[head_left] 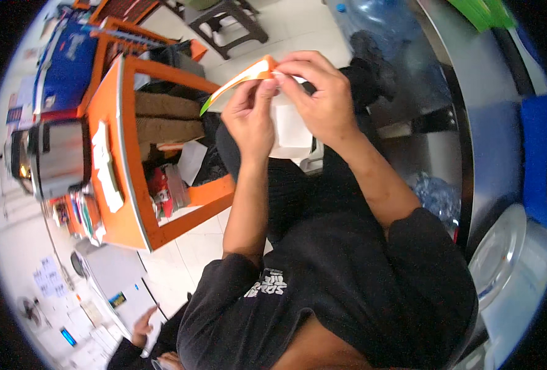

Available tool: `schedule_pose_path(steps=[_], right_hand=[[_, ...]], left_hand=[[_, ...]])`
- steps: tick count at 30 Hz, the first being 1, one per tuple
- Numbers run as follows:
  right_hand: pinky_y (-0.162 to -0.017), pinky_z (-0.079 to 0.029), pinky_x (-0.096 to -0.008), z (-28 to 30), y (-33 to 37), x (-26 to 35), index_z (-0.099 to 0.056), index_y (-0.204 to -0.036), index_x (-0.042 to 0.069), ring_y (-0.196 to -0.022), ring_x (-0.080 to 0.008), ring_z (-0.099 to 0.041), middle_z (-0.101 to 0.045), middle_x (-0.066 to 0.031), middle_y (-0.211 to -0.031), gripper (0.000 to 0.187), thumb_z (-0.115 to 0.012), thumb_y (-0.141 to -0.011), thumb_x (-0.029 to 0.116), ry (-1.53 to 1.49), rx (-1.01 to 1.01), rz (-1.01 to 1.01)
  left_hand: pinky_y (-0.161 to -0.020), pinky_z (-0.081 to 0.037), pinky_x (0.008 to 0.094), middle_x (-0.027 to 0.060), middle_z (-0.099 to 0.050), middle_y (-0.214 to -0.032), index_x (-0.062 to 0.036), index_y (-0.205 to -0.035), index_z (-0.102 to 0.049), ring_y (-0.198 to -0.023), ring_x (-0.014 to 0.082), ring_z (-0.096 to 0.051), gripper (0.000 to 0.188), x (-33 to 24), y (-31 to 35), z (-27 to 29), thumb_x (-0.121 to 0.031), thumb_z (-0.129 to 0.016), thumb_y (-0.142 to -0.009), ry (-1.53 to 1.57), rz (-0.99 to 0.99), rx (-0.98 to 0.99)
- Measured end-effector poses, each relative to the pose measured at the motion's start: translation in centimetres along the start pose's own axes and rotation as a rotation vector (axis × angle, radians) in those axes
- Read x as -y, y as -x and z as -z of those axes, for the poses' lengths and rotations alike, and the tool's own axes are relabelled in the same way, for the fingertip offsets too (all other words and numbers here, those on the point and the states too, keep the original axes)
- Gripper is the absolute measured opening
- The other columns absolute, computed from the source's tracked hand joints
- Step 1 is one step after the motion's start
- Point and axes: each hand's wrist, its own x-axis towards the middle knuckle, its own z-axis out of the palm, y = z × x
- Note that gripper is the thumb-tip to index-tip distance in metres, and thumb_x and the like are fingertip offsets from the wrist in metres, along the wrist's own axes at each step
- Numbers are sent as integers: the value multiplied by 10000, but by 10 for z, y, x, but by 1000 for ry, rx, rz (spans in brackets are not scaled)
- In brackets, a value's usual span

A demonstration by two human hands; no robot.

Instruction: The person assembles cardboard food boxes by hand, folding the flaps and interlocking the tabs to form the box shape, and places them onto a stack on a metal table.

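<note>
Shirt: black, soft matte cloth; a white print on the chest;
Left hand: thumb and forefinger pinched closed on the orange end of the packet; the other fingers curled in;
Right hand: thumb and forefinger closed in a pinch on the same end, just beside the left thumb; the other fingers bent, a little apart;
Packet: between the hands, above the lap; a thin, slightly curved strip with a smooth sheen; orange at the pinched end, pale along the middle, green at the pointed far tip; its contents hidden;
Tub: white, smooth, with rounded corners; below the hands, partly covered by them;
Counter: brushed grey metal, on the right;
Lid: clear, round, shiny, ridged at the rim;
Cabinet: orange, flat-faced, silver-edged; open-sided;
Cooker: shiny steel, rounded; beside the cabinet;
Stool: dark, square-legged, on pale tiles
</note>
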Motion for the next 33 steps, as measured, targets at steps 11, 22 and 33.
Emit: schedule_pose_path(steps=[11,22,33], right_hand=[[-830,-531,-276,1,5,22,-672,-998,-13,-925,-147,-638,-647,-91,-1063,144,-646,-863,31,-356,98,-157],[-813,-536,-288,-3,2,41,-615,-983,-6,-911,-161,-660,-688,-111,-991,166,-679,-852,73,-367,-194,-83],[-783,-460,-229,53,-5,26,-587,-960,27,-851,-73,-566,-606,3,-902,57,-546,-936,59,-338,115,-110]], left_hand=[[-731,-489,231,56,-672,-929,23,-1040,-661,-818,88,-603,249,-26,3,12,-197,-608,-935,220,118,83],[-940,-461,298,99,-605,-1179,28,-1237,-551,-1091,175,-576,304,-74,25,-8,-92,-488,-965,38,26,174],[-1094,-260,468,198,-534,-1303,6,-1225,-563,-1300,361,-409,433,-170,71,3,-171,-592,-832,-551,-644,592]])
